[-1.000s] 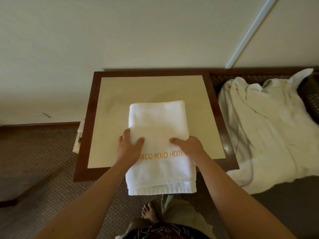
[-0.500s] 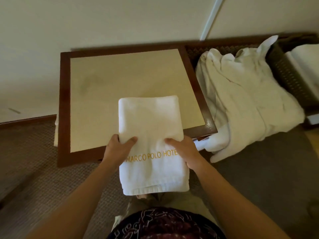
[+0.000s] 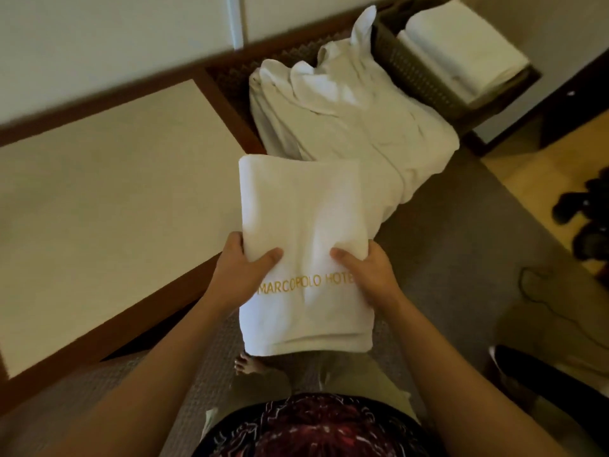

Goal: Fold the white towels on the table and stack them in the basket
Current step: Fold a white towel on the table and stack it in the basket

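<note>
A person's hands carry a folded white terry towel (image 3: pixel 304 232) lettered in gold "MARCOPOLO HOTE" past the right edge of the cream-topped, dark-wood-framed desk (image 3: pixel 108 192)

The left hand (image 3: pixel 240 273) and right hand (image 3: pixel 369 272) each grip a side of the towel, thumbs on top, holding it clear of the desk. A rumpled heap of white towels (image 3: pixel 356 110) lies beyond, beside the dark woven basket (image 3: pixel 412 74) already holding folded white towels (image 3: pixel 461 47)
</note>
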A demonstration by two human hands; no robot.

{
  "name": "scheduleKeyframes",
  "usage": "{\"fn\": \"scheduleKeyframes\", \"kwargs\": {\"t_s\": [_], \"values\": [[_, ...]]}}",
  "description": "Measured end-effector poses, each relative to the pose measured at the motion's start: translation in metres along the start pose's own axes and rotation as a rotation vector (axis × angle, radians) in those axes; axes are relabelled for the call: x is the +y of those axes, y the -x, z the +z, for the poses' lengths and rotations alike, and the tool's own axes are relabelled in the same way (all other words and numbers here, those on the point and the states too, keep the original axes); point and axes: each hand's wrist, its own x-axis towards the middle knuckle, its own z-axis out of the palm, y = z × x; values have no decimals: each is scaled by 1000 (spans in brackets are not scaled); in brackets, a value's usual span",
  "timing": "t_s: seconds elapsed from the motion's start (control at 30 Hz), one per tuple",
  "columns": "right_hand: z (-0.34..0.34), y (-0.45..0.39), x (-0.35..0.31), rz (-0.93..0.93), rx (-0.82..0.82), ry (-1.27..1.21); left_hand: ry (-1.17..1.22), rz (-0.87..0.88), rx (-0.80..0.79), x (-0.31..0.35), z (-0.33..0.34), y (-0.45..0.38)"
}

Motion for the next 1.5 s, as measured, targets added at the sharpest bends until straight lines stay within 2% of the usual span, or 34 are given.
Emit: {"fn": "scheduleKeyframes", "kwargs": {"t_s": [0.13,0.3,0.47,0.63,0.77,0.9,1.1,1.2,1.33,1.5], "values": [[-62,-13,15,57,77,-100,-57,32,-93,32,60,-15],[-144,-37,35,110,139,-174,-101,52,-137,77,147,-24],[-253,-74,41,109,212,-194,-127,82,-197,126,253,-38],[-359,-99,44,101,341,-263,-146,191,-296,187,362,-53],[-420,-116,50,119,459,-338,-147,211,-387,223,432,-65],[-455,-150,49,137,509,-365,-171,222,-413,249,476,-90],[-508,-250,14,106,484,-291,-127,203,-391,288,534,-168],[-534,-315,-19,83,458,-271,-75,210,-341,330,562,-216],[-560,-402,-84,38,369,-220,-1,211,-235,392,577,-280],[-562,-504,-181,-92,185,-108,128,199,-81,456,558,-348]]}}
